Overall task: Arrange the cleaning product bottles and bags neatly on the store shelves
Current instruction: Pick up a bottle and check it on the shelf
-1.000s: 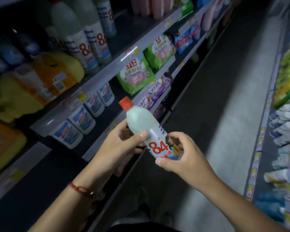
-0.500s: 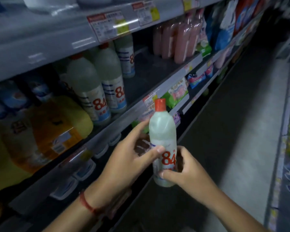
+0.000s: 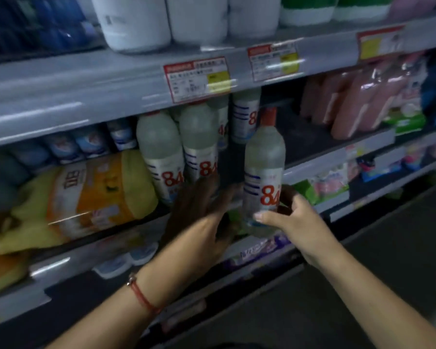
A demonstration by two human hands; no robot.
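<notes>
A pale bottle with a red cap and a red "84" label (image 3: 263, 159) stands upright in front of the middle shelf (image 3: 337, 149). My right hand (image 3: 296, 222) grips its lower part from the right. My left hand (image 3: 199, 212) is off the bottle and reaches into the shadow of the shelf with fingers spread, at the foot of two matching "84" bottles (image 3: 159, 152) (image 3: 199, 142). Whether it touches them is unclear. More "84" bottles (image 3: 244, 117) stand behind, beside a bare dark stretch of shelf.
A yellow and orange bag (image 3: 86, 195) lies left of the bottles. Pink bottles (image 3: 350, 102) stand at the right, white jugs (image 3: 136, 21) on the shelf above. Green bags (image 3: 322, 187) and a purple bag (image 3: 257, 250) sit on lower shelves. The aisle floor (image 3: 400, 248) lies at the right.
The bottle has been raised and turned upright toward the middle shelf. My left hand let go of it and moved into the shelf by the standing bottles. The view swung up to the shelves.
</notes>
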